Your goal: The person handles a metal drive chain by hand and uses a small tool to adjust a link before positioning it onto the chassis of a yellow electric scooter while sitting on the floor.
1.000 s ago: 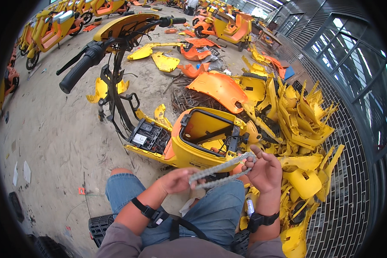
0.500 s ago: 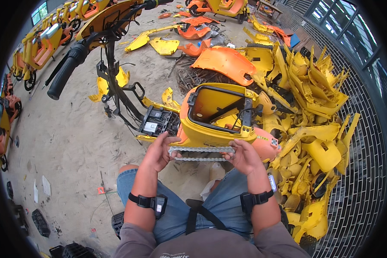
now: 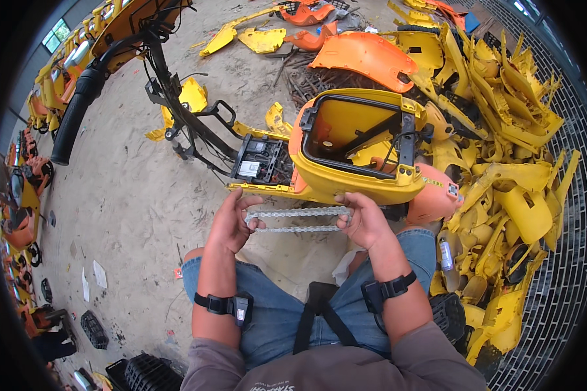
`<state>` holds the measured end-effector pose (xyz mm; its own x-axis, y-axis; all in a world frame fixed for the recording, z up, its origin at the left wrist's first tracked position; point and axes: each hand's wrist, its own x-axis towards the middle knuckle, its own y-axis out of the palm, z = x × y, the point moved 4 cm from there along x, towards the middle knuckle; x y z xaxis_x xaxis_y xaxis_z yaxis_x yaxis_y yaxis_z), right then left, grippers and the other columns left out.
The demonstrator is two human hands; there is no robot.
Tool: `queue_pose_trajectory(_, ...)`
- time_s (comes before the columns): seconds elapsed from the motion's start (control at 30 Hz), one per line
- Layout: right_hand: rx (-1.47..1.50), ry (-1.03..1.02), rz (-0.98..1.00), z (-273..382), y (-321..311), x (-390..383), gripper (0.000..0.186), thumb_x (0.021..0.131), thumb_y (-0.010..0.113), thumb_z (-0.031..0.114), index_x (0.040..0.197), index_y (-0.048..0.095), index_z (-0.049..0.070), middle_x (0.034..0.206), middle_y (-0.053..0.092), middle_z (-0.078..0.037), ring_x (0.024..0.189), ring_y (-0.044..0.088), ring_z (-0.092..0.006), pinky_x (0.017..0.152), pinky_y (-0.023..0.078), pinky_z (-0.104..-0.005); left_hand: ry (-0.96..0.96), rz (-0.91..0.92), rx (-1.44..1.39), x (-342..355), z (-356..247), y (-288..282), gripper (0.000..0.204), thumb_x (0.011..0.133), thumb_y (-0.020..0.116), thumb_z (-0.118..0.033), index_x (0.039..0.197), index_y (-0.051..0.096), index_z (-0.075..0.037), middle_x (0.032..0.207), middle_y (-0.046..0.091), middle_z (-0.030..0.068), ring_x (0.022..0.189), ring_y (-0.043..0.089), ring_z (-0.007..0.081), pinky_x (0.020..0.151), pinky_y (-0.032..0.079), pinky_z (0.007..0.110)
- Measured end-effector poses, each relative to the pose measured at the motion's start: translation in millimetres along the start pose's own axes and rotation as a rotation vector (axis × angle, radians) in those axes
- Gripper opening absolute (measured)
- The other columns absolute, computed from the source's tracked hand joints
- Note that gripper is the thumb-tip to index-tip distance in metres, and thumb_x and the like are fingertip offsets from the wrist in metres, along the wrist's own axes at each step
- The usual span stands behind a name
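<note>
A silvery drive chain (image 3: 297, 213) is stretched as a long flat loop between my hands, above my knees. My left hand (image 3: 233, 217) grips its left end, with the fingers hooked inside the loop. At the other end my right hand (image 3: 364, 219) pinches the chain between thumb and fingers. Just beyond my hands stands a partly stripped yellow and orange scooter (image 3: 355, 190), its seat compartment open. A tray of electronic parts (image 3: 262, 161) shows in its footboard, left of the compartment. The black handlebar grip (image 3: 75, 117) juts out at the upper left.
A tall heap of yellow plastic panels (image 3: 502, 176) lies along the brick wall (image 3: 563, 274) on the right. An orange panel (image 3: 362, 60) rests on dark metal parts behind the scooter. Parked scooters (image 3: 53, 85) line the left. Black crates (image 3: 151, 375) sit at lower left.
The view has shifted, and the scooter now appears higher and farther right. Both hands still hold the chain; its two runs have tilted slightly, and my left hand has shifted a little leftward in the picture.
</note>
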<state>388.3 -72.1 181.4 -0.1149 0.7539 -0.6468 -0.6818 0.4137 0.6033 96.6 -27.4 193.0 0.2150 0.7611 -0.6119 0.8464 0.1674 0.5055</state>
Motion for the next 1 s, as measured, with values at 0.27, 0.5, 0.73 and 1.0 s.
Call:
queue_pose_trajectory(0.27,-0.081,-0.054,0.043,12,7,-3,0.022,0.096,0.059,0.023,0.101,0.064,0.002,0.074,0.062,-0.004,0.050,0.051,-0.0158,0.051,0.045,-0.0329,0.092,0.042,0.141,-8,0,12,0.063,0.105,0.033,-0.052,0.099,0.062,0.004,0.054,0.058,0.0122,0.042,0.053,0.0229,0.059,0.054,0.037)
queue_pose_trajectory(0.5,-0.292,-0.201,0.127,29,17,-23,0.032,0.100,0.055,0.027,0.096,0.062,-0.003,0.051,0.050,-0.006,0.038,0.051,-0.0186,0.039,0.044,-0.0328,0.247,0.084,0.257,-26,-1,20,0.068,0.105,0.028,-0.055,0.087,0.059,0.004,0.058,0.061,0.0206,0.042,0.059,0.0293,0.040,0.047,0.035)
queue_pose_trajectory(0.73,-0.318,-0.242,0.172,32,16,-24,0.034,0.101,0.053,0.028,0.091,0.060,-0.004,0.051,0.052,-0.008,0.037,0.051,-0.0186,0.038,0.045,-0.0322,0.404,0.318,0.230,-26,-2,18,0.077,0.104,0.028,-0.056,0.079,0.060,0.009,0.067,0.064,0.0254,0.046,0.062,0.0317,0.039,0.049,0.034)
queue_pose_trajectory(1.0,-0.375,-0.737,0.275,39,23,-43,0.039,0.102,0.047,0.028,0.075,0.058,0.002,0.046,0.050,-0.009,0.037,0.050,-0.0198,0.067,0.052,-0.0358,0.695,0.528,0.494,-56,-10,38,0.070,0.101,0.043,-0.053,0.089,0.063,0.013,0.066,0.065,0.0225,0.049,0.064,0.0275,0.053,0.052,0.033)
